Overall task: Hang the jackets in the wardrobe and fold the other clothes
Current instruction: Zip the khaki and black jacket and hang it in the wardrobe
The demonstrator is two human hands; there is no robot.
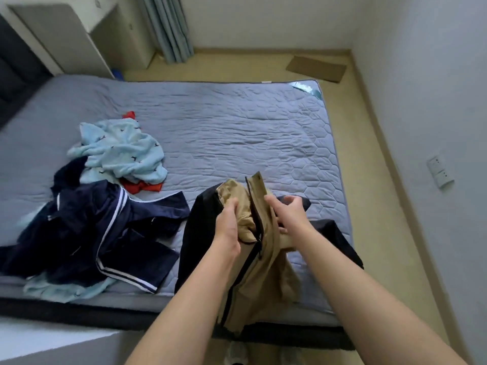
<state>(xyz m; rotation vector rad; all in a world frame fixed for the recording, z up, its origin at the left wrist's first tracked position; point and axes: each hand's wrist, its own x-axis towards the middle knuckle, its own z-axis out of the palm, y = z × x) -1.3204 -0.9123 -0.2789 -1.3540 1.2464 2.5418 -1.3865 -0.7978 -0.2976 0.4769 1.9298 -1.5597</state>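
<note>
Two hands hold a tan jacket, black on its reverse, over the bed's near edge. The left hand and right hand each close their grip beside its black zip. Navy striped clothes and a pale blue garment lie on the bed.

a clothes pile lies on the mattress, left of the held jacket.

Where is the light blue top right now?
Head view: the light blue top lies crumpled on the left of the bed, over a red garment, behind the navy striped clothes.
</note>
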